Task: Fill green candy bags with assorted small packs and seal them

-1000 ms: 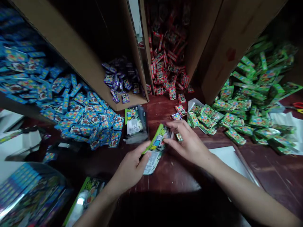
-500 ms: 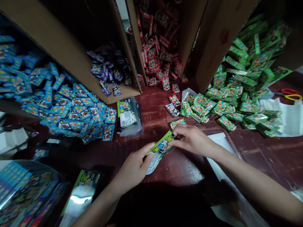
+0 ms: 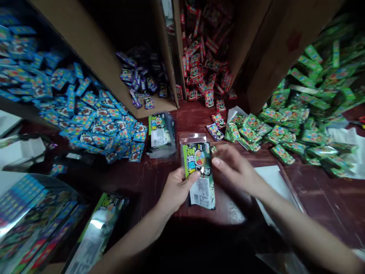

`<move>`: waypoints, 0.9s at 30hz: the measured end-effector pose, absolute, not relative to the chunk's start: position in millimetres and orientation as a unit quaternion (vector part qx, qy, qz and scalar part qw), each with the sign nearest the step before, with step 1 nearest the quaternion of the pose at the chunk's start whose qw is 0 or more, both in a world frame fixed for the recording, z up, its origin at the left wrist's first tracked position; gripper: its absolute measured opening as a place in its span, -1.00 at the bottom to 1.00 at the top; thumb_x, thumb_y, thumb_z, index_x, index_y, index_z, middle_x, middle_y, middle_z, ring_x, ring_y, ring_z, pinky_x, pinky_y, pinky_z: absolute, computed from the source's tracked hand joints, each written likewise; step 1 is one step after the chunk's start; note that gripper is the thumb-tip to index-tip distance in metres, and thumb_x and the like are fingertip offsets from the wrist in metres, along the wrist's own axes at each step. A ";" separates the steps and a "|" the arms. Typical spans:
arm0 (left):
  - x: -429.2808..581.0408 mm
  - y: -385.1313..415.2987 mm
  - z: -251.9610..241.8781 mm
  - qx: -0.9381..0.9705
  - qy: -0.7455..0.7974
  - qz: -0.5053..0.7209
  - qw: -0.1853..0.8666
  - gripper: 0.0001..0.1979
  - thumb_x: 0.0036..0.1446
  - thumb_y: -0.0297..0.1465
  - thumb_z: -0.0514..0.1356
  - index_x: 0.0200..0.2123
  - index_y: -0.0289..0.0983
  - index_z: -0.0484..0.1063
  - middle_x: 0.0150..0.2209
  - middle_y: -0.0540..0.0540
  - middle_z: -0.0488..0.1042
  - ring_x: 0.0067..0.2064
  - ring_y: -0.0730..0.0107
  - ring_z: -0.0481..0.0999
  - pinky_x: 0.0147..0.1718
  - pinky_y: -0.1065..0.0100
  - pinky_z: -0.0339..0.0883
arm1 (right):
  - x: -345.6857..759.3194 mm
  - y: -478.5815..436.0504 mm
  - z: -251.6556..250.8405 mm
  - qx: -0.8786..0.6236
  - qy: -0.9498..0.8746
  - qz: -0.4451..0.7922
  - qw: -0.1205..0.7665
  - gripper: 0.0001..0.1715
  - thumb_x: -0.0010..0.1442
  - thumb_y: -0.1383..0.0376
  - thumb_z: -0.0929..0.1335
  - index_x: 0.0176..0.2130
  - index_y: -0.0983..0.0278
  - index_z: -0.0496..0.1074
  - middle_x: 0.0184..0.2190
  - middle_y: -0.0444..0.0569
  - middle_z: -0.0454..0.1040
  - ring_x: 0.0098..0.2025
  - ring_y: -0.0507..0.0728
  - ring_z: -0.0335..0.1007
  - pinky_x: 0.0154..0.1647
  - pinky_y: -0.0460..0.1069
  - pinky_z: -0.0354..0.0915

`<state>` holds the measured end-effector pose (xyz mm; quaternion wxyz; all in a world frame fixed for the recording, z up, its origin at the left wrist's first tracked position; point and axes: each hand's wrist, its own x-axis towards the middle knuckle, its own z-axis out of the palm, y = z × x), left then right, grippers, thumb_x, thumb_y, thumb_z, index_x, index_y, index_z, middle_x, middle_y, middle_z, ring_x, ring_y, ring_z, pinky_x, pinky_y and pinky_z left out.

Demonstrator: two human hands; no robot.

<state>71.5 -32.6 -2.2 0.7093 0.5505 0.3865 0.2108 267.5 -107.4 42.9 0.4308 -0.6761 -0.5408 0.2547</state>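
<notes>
My left hand grips a flat printed plastic pouch, black and green with a clear top edge, thumb across its front. The pouch faces up, roughly upright in view. Just right of it is my right hand, slightly blurred, thumb and fingers apart and nothing seen in it. Partly behind its fingertips lies a small green packet. Beyond sit a purple packet and a red packet. A stack of similar pouches lies on the table to the upper left.
Cardboard boxes stand along the back, holding purple packets and red packets. Blue packets are heaped left, green packets right. Front left are a clear-walled bin and another pouch. White paper lies right.
The pouch has turned from slanted to upright, its printed face now toward me. My right hand has let go of its edge and moved right. The view has shifted slightly.
</notes>
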 end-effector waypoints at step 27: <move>-2.6 268.0 28.1 0.934 0.286 -0.202 -0.068 -0.09 -0.06 -0.18 0.28 0.36 -0.35 0.16 0.28 -0.37 0.30 0.28 -0.25 0.20 0.20 -0.04 0.04 | 402.4 36.4 27.3 -0.657 -0.734 0.146 -0.090 0.21 -0.01 0.16 0.53 0.45 0.20 -0.01 0.47 0.11 0.02 0.48 0.44 -0.15 0.41 0.32 -0.03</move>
